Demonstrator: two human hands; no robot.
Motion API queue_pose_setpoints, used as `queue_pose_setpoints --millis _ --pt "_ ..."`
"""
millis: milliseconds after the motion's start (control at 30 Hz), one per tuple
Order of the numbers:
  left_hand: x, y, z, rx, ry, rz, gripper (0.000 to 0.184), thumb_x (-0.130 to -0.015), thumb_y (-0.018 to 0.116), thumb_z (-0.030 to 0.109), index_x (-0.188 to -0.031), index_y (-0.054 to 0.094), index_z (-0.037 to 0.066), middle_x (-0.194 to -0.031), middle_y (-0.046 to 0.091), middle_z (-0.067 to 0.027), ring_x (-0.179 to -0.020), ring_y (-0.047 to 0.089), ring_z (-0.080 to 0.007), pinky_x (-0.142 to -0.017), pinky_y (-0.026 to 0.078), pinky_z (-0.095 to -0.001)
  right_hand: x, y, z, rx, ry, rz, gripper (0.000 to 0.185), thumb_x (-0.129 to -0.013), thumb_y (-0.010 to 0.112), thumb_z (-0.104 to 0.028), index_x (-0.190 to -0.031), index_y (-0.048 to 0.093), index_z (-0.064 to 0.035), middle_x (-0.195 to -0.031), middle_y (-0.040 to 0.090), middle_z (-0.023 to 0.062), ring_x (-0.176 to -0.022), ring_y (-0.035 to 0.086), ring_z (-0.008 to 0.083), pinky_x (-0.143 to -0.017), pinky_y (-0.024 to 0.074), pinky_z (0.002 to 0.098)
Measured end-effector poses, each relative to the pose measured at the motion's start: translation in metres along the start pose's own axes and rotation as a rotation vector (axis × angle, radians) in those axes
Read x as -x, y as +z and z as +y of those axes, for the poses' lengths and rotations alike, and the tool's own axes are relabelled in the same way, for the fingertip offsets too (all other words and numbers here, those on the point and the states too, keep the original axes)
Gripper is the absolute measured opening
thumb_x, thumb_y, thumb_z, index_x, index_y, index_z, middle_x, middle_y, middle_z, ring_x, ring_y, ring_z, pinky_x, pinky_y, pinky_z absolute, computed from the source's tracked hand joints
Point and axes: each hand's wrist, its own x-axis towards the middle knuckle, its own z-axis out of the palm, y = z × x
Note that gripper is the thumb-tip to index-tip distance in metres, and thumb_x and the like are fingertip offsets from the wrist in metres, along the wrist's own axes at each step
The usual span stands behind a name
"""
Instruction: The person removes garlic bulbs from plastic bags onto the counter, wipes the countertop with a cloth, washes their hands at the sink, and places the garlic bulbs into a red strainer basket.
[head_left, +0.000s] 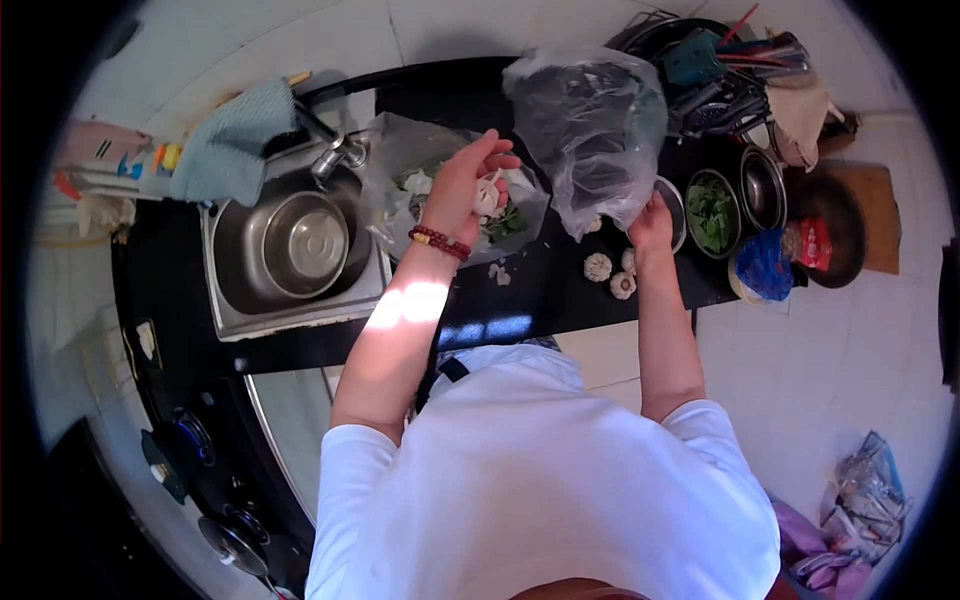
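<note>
My left hand (465,190), with a beaded bracelet at the wrist, is closed around a garlic bulb (487,198). Beneath it lies an open plastic bag (385,150) with green leaves and pale scraps in it. My right hand (651,228) grips the lower edge of a clear plastic bag (585,120) that stands puffed up on the counter. Whether anything else is in that hand is hidden. Several garlic bulbs (597,267) rest on the black counter just left of my right wrist. Bits of garlic skin (499,273) lie between my arms.
To the left is a sink (235,320) holding a metal basin (305,245), with a faucet (340,157) behind it. On the right stand a bowl of green leaves (711,212), steel bowls (763,190) and a dark pan (845,235). A stove burner (195,437) is lit at lower left.
</note>
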Motion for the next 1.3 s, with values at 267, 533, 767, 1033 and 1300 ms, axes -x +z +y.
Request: queue_pose_setpoints --millis 267,533,767,1033,1300 --pt "-0.056 0.015 -0.055 0.318 -0.280 0.012 0.023 -0.094 0.059 0.027 -0.098 0.061 0.005 -0.092 0.062 -0.0069 -0.078 0.060 -0.0151 -0.077 0.054 -0.0340 0.082 -0.012 0.020 0.263 -0.145 0.103 0.024 -0.098 0.050 -0.019 -0.117 0.052 -0.0047 -0.094 0.064 0.0100 -0.077 0.063 0.0183 -0.064 0.0502 0.0280" --pt "-0.200 -0.018 -0.180 -0.443 -0.040 0.163 0.025 -0.090 0.060 0.019 -0.109 0.058 0.003 -0.098 0.061 -0.0105 -0.091 0.059 -0.0228 -0.090 0.049 -0.0419 0.136 -0.030 0.056 0.422 0.080 0.053 0.017 -0.097 0.053 -0.016 -0.110 0.059 -0.0064 -0.088 0.067 0.0065 -0.068 0.062 0.0135 -0.059 0.0485 0.0245" --pt "-0.134 0.048 -0.154 -0.945 0.346 0.063 0.056 -0.081 0.068 0.032 -0.126 0.053 0.004 -0.124 0.057 -0.0200 -0.115 0.056 -0.0347 -0.095 0.045 -0.0394 0.135 -0.030 0.067 0.608 0.077 -0.032 0.018 -0.094 0.056 -0.012 -0.110 0.058 -0.0054 -0.091 0.066 0.0062 -0.070 0.062 0.0121 -0.060 0.0483 0.0235" --pt "0.048 -0.018 -0.042 -1.344 0.947 0.457 0.056 -0.073 0.077 0.012 -0.123 0.052 0.003 -0.105 0.056 -0.0112 -0.089 0.056 -0.0230 -0.077 0.047 -0.0329 0.138 0.075 0.058 1.075 -0.530 -0.425 0.029 -0.084 0.071 -0.015 -0.107 0.058 -0.0041 -0.086 0.063 0.0032 -0.072 0.060 0.0129 -0.065 0.0488 0.0262" --pt "0.070 -0.067 -0.010 -1.795 0.567 0.632 0.053 -0.079 0.072 0.041 -0.119 0.056 0.011 -0.108 0.057 -0.0111 -0.088 0.064 -0.0323 -0.069 0.052 -0.0434 0.105 0.137 0.083 1.423 -0.903 -0.566 0.020 -0.083 0.071 -0.020 -0.096 0.064 -0.0057 -0.081 0.063 0.0032 -0.077 0.061 0.0159 -0.068 0.0483 0.0291"
